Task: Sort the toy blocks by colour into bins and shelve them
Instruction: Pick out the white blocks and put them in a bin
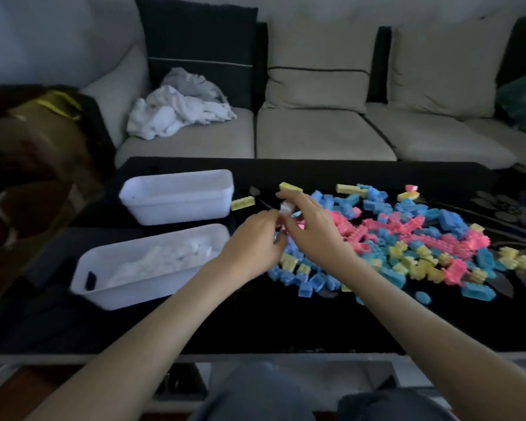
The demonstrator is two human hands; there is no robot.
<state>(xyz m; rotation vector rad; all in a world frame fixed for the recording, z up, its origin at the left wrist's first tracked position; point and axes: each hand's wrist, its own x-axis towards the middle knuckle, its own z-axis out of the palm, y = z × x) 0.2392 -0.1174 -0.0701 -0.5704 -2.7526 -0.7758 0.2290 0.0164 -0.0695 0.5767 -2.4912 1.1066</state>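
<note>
- White block (286,207), pinched by the fingertips of the right grip (308,226).
- Left grip (255,238), fingers curled, meets it from the left; whether it holds the block too, I cannot tell.
- Risk: so slight a pinch could slip, dropping the block into the coloured pile (407,238) on the surface (255,323) beneath.
- Blur hides the block's long axis and heading.
- Near bin (152,287), holding white blocks, lies left of both grips.

No readable text, labels or numbers in my view. White plastic bins (179,212) at 10 o'clock, pile of pink, blue and yellow plastic blocks (407,238) at 1 o'clock, small white plastic block (286,207) I'm pinching: nothing legible, frame's soft.
</note>
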